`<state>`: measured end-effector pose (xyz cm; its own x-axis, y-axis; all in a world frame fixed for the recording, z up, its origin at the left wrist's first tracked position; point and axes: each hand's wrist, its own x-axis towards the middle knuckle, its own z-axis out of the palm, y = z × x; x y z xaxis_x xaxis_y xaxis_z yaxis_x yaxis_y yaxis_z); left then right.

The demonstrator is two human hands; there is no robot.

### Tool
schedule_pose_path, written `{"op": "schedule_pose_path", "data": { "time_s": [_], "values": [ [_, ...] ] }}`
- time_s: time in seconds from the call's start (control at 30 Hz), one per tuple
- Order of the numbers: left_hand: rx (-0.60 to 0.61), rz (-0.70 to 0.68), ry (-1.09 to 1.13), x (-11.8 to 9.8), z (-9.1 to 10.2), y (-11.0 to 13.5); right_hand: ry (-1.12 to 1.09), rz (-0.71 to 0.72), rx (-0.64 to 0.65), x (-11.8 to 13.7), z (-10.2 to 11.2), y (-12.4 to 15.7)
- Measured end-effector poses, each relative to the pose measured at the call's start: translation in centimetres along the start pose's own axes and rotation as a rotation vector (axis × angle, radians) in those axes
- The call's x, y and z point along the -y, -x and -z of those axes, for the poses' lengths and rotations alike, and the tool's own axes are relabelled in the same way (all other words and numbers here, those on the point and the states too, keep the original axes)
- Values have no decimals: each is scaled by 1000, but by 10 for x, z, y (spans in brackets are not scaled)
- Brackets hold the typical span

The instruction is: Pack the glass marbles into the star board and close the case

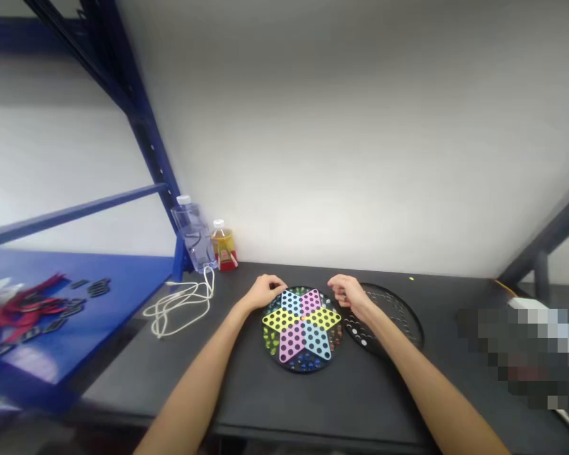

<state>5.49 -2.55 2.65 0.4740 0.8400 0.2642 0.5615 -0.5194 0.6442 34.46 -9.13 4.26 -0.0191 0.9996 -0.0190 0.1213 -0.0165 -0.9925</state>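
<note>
A round Chinese checkers board [302, 328] with a star of yellow, pink and blue points lies on the dark table [275, 398]. Small marbles sit in the black rim around the star. My left hand [264, 292] rests curled at the board's upper left edge, fingers closed, touching the rim. My right hand [345, 292] hovers at the upper right edge with its fingers pinched together; whatever they hold is too small to see. A black perforated round lid [396, 313] lies just right of the board, partly under my right forearm.
A clear water bottle [193, 237] and a small yellow drink bottle [223, 246] stand by the wall at the back left. A white cord [183, 303] lies coiled beside them. Blue shelving [137, 114] rises on the left. A blurred patch [519, 347] covers the right.
</note>
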Motion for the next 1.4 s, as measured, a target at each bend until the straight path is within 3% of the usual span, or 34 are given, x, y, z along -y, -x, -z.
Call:
{"op": "schedule_pose_path", "data": {
  "time_s": [0.1,0.17,0.3,0.4,0.5,0.6,0.67,0.73,0.9,1.0,1.23,1.33,1.4],
  "values": [
    [1,-1,7,0,-1,0,512,248,33,4,4,8],
    [3,-1,8,0,-1,-1,754,316,104,6,6,13],
    [-3,-13,2,-1,0,-1,912,340,156,7,6,17],
    [2,-12,3,-2,0,-1,730,338,70,4,6,13],
    [0,-1,3,-3,1,-1,203,212,-28,1,5,7],
    [2,6,8,-3,1,-1,-292,-3,15,-1,2,2],
    [2,4,14,-2,1,-1,-396,-66,67,-1,0,1],
    [-1,1,16,-2,0,-1,-297,-28,65,0,-2,2],
    [0,10,8,-2,1,-1,501,297,47,1,-2,11],
    [2,3,-3,-1,1,-1,788,339,83,4,-3,15],
    [-10,-5,-10,1,-1,-2,950,310,174,11,-11,15],
    [-8,-8,-7,0,-1,-1,945,305,128,5,-12,13],
    [-8,-11,-6,-1,0,-1,831,303,50,1,-10,9]
  ]
}}
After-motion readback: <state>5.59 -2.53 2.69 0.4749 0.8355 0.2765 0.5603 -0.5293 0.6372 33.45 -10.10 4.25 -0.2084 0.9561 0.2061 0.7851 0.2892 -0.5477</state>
